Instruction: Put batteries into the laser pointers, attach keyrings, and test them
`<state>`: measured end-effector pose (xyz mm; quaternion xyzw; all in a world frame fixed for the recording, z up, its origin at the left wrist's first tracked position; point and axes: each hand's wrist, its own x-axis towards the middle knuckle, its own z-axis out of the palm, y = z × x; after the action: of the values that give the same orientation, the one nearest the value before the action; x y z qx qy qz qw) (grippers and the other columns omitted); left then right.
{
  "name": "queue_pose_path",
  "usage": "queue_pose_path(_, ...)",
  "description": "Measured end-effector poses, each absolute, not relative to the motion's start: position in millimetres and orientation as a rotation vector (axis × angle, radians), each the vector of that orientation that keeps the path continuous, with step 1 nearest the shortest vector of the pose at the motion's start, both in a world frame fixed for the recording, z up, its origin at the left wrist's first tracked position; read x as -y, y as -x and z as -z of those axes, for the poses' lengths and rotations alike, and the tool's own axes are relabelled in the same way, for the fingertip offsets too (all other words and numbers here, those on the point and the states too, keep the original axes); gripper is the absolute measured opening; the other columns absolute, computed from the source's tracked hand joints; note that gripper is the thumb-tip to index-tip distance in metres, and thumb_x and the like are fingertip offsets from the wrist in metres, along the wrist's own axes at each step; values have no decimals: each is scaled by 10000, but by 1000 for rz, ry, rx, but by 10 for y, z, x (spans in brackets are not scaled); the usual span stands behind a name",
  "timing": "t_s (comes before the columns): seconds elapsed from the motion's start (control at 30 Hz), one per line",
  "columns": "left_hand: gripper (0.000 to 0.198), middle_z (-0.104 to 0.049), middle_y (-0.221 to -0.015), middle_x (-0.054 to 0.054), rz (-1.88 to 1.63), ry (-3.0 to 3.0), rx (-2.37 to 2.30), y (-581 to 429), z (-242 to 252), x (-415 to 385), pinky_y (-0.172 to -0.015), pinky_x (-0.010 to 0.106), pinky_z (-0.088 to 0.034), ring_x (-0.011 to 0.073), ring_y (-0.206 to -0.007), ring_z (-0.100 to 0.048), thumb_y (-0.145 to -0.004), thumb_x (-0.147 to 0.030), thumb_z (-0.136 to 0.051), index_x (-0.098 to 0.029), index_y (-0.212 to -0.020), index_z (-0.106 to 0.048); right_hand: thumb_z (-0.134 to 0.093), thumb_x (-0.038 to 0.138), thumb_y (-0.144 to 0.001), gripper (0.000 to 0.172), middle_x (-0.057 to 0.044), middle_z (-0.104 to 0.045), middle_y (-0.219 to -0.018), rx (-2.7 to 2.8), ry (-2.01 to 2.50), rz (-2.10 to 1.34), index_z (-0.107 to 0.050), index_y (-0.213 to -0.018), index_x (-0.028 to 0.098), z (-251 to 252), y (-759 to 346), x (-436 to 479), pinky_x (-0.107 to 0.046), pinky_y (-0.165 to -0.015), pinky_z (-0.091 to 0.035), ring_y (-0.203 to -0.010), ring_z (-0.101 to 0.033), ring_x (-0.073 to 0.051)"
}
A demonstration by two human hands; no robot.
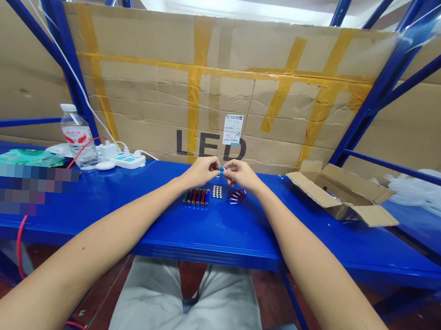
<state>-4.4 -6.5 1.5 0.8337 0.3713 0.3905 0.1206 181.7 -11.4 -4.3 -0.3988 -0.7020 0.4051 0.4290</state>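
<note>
My left hand point(202, 170) and my right hand point(241, 175) meet above the far middle of the table, fingertips pinched close together. Between them shows a tiny blue-and-green piece point(221, 172), too small and too covered by fingers to name. Below my left hand lies a row of slim metal tubes point(196, 196) in green, red and blue, like small flashlights. Small round silver button cells point(217, 191) are set out in a grid beside the row. Under my right hand is a little pile of red and blue carabiners point(236, 196).
An open cardboard box point(340, 192) stands on the blue table point(215, 233) at right. To the left are a water bottle point(78, 136), a white power strip point(129, 160) with cables and a green packet point(30, 157). A large taped carton point(145, 93) closes off the back.
</note>
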Motion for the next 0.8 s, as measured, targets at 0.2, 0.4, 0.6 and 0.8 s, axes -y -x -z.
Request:
queue_pose_path(0.2, 59, -637, -718, -1, -1073, -2295, -998, 83, 2, 8, -617, 255, -442, 126, -639, -589, -800, -129, -593, -173, -838, -582, -690, 184, -821, 93, 21, -591, -585, 1727, 1007, -948, -611, -833, 136, 57, -1873, 47, -209, -389, -398, -413, -494, -79)
queue_pose_path(0.4, 76, -592, -654, -20, -1157, -2149, -924, 52, 11, -13, -597, 276, -482, 134, -580, -598, -845, -113, -533, -188, -848, -520, -734, 277, -765, 187, 18, -594, -607, 1715, 898, -964, -635, -842, 138, 77, -1863, 30, -232, -472, -445, -474, -511, -87)
queue_pose_path(0.6, 78, -581, -683, -24, -1210, -2145, -899, 17, -13, 43, -601, 267, -472, 124, -588, -590, -826, -104, -547, -181, -834, -535, -665, 244, -755, 115, 17, -589, -600, 1803, 898, -836, -598, -775, 153, 48, -1875, 17, -236, -457, -390, -458, -491, -96)
queue_pose_path(0.8, 98, -640, -757, 2, -1261, -2440, -1032, 23, -5, 68, -678, 282, -451, 139, -690, -586, -820, -95, -537, -172, -834, -597, -538, 135, -774, 91, 10, -583, -600, 1950, 1013, -581, -620, -738, 150, 18, -1829, 73, -250, -568, -398, -538, -500, -112)
